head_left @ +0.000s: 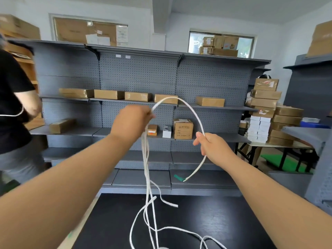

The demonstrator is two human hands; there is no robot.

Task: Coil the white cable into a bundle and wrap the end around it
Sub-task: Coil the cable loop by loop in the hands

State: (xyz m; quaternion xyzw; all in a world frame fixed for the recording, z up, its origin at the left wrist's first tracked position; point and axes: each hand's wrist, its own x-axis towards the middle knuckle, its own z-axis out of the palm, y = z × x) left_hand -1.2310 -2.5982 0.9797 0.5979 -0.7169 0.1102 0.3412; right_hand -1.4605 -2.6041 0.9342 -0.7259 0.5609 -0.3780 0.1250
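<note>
My left hand [132,121] is raised at chest height and grips the white cable [186,106], with several strands hanging down from its fist. From that hand the cable arches up and to the right to my right hand [213,147], which pinches it between thumb and fingers. Below my right hand the cable curves down to a green plug end [178,177] that hangs free. The hanging strands reach the black table [215,218], where loose loops lie spread out.
A grey pegboard shelf unit [140,76] with several cardboard boxes stands behind the table. A person in a black shirt [12,105] stands at the left. Stacked boxes [265,103] sit on a folding table at the right.
</note>
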